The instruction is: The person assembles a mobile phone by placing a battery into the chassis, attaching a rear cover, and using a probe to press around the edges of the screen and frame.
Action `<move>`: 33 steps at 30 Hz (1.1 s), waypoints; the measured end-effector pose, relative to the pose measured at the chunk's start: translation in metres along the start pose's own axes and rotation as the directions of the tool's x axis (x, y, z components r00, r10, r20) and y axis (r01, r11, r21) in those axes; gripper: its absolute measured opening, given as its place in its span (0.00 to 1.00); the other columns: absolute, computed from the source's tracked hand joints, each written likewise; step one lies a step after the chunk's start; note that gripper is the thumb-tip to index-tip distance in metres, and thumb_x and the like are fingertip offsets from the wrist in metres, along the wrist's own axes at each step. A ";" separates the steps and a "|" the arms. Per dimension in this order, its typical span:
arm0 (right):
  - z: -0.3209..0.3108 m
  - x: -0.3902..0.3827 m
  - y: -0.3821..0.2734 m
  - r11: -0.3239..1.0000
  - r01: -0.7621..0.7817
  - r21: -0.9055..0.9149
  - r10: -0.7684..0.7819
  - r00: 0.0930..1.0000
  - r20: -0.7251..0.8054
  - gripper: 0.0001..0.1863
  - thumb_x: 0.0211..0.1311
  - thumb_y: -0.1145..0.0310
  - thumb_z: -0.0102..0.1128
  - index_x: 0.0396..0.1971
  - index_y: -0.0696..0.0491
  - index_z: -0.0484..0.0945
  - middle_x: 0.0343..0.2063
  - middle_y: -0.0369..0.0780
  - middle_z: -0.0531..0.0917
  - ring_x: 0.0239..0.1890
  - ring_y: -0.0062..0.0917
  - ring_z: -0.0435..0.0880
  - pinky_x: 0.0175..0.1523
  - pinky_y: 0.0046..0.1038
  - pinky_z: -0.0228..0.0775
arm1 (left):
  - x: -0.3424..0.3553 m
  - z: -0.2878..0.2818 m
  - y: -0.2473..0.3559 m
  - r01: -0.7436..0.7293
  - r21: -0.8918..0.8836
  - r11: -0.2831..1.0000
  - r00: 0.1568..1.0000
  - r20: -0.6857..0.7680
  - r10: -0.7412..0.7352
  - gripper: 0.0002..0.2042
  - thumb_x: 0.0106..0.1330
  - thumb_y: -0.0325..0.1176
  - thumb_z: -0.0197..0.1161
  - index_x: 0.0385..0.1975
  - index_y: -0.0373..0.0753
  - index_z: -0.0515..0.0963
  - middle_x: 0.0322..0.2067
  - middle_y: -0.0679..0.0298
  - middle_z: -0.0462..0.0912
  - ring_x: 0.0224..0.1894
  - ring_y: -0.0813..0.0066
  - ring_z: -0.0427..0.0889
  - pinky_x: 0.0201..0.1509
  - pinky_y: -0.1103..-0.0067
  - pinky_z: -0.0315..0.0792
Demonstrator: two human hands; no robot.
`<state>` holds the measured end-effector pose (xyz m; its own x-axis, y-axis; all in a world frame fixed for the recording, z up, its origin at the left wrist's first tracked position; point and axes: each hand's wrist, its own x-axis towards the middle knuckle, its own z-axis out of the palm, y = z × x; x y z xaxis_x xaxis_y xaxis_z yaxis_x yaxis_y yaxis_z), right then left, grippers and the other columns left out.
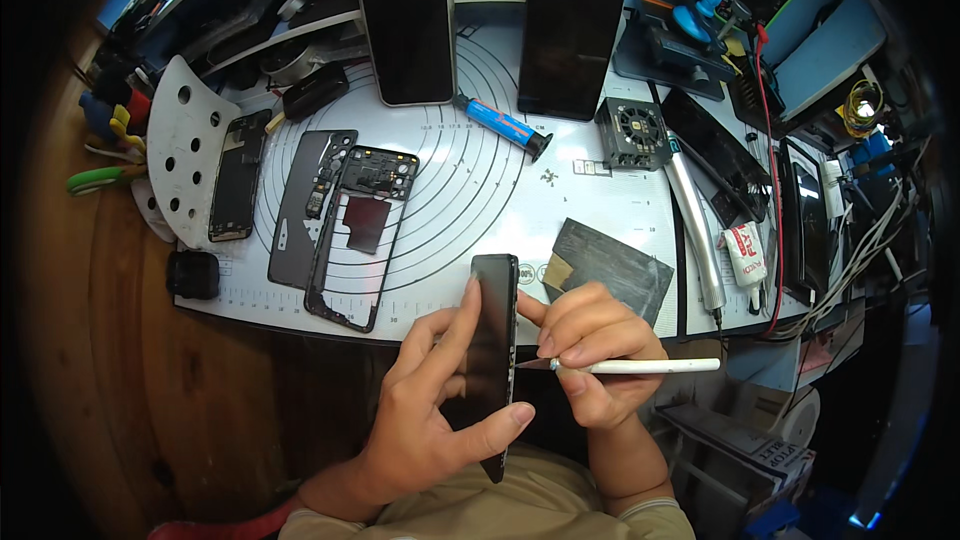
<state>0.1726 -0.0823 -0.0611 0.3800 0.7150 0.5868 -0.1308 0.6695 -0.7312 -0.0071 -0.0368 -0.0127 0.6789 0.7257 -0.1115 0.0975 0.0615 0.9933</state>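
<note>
Low in the middle, my left hand (430, 400) grips a black smartphone (492, 310) on edge, thumb toward its lower end and fingers along its glass. My right hand (600, 360), at the phone's right side, pinches a white-handled craft knife (660, 366); its thin blade meets the phone's side edge. A worn grey square pad (620, 255) lies just beyond that hand. A disassembled phone frame with exposed boards (380, 173) and a grey back panel (290, 240) lie up to the left.
Two upright phones (405, 25) (570, 35) stand at the back, a blue syringe (495, 122) before them. A fan unit (632, 135), silver tool (695, 240), white tube (743, 252) and cables fill the right. A perforated white holder (185, 150) and black box (193, 274) sit left.
</note>
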 end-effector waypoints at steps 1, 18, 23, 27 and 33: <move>0.000 0.000 0.000 1.000 0.006 -0.004 -0.006 1.000 0.007 0.11 0.51 0.84 0.61 0.36 0.60 0.79 0.33 0.47 0.83 0.37 0.34 0.82 0.56 0.54 0.81 | 0.000 0.000 0.000 -0.006 -0.006 1.000 1.000 -0.003 0.006 0.45 0.60 0.30 0.75 0.74 0.25 0.53 0.59 0.52 0.64 0.53 0.69 0.81 0.52 0.77 0.81; -0.001 -0.001 0.001 1.000 -0.008 -0.019 0.008 1.000 0.004 0.10 0.51 0.85 0.62 0.35 0.61 0.80 0.33 0.46 0.84 0.38 0.34 0.83 0.56 0.53 0.81 | 0.000 -0.001 0.001 0.005 -0.022 1.000 1.000 0.006 -0.005 0.45 0.61 0.30 0.73 0.75 0.26 0.52 0.59 0.51 0.64 0.54 0.68 0.80 0.52 0.77 0.81; 0.000 0.000 0.001 1.000 -0.010 -0.016 0.010 1.000 0.008 0.10 0.51 0.84 0.62 0.35 0.61 0.81 0.33 0.46 0.84 0.38 0.34 0.83 0.56 0.53 0.81 | 0.000 -0.001 0.002 0.012 -0.028 1.000 1.000 0.006 -0.011 0.45 0.61 0.30 0.73 0.75 0.26 0.52 0.59 0.51 0.64 0.54 0.68 0.81 0.53 0.76 0.81; -0.001 -0.001 0.002 1.000 -0.007 -0.020 0.007 1.000 0.020 0.10 0.51 0.84 0.62 0.36 0.61 0.81 0.33 0.46 0.84 0.38 0.34 0.83 0.57 0.52 0.81 | 0.000 -0.002 0.001 0.009 -0.027 1.000 1.000 0.012 -0.008 0.45 0.61 0.30 0.73 0.75 0.25 0.52 0.59 0.51 0.64 0.54 0.68 0.80 0.53 0.76 0.80; 0.000 -0.002 0.002 1.000 -0.011 -0.020 0.012 1.000 0.015 0.10 0.52 0.84 0.63 0.36 0.61 0.81 0.34 0.47 0.84 0.38 0.34 0.83 0.57 0.52 0.81 | 0.000 -0.002 0.001 0.005 -0.039 0.999 1.000 0.010 -0.005 0.45 0.62 0.31 0.73 0.74 0.25 0.52 0.60 0.51 0.64 0.55 0.67 0.80 0.54 0.76 0.80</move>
<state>0.1717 -0.0821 -0.0636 0.3642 0.7259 0.5834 -0.1167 0.6571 -0.7447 -0.0083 -0.0356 -0.0121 0.6853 0.7188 -0.1168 0.0729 0.0919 0.9931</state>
